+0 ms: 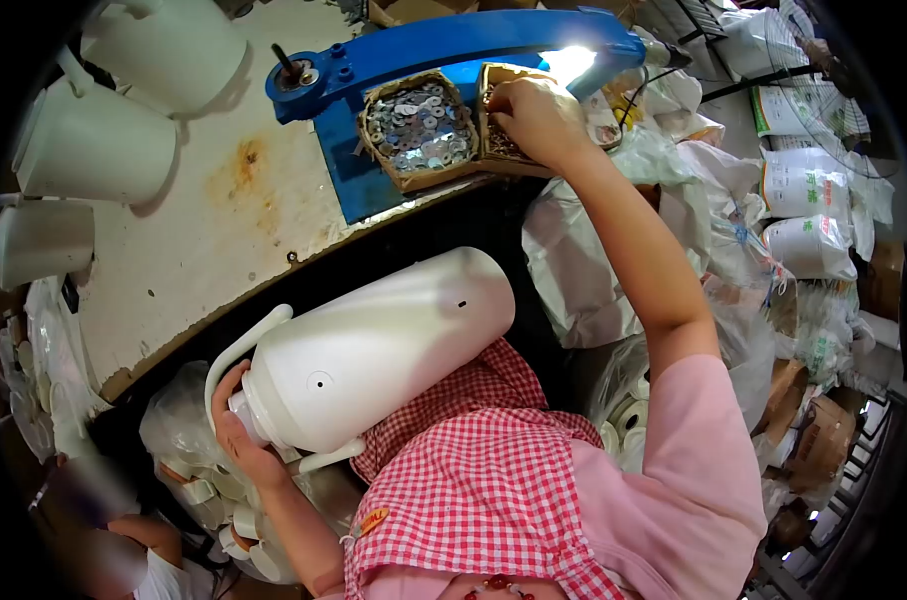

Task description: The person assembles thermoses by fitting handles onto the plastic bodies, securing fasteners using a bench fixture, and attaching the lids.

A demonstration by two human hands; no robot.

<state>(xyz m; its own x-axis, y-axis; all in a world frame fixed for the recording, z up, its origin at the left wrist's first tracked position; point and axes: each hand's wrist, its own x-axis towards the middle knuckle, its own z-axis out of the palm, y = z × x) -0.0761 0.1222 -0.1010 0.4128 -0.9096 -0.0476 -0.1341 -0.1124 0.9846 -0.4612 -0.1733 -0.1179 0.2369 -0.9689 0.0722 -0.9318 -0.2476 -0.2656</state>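
Note:
A white thermos jug (384, 345) lies slantwise across my lap, its looped handle (242, 345) towards the left. My left hand (242, 435) is wrapped round its neck end, inside the handle. One dark dot in a ring marks the jug's side, and a small dark slot shows nearer its base. On the bench, my right hand (536, 118) reaches into a cardboard box (519, 168) of small brownish metal pieces. Its fingers are curled together, and what they pinch is too small to make out. Beside that box stands another cardboard box (421, 130) full of flat metal washers.
A blue riveting-press-like machine (434, 50) with a lit lamp spans the back of the bench (204, 240). Several white jugs (99, 140) stand at the left. Plastic bags (584, 260) and wrapped stacks (809, 190) fill the right side. Another person (159, 570) is at lower left.

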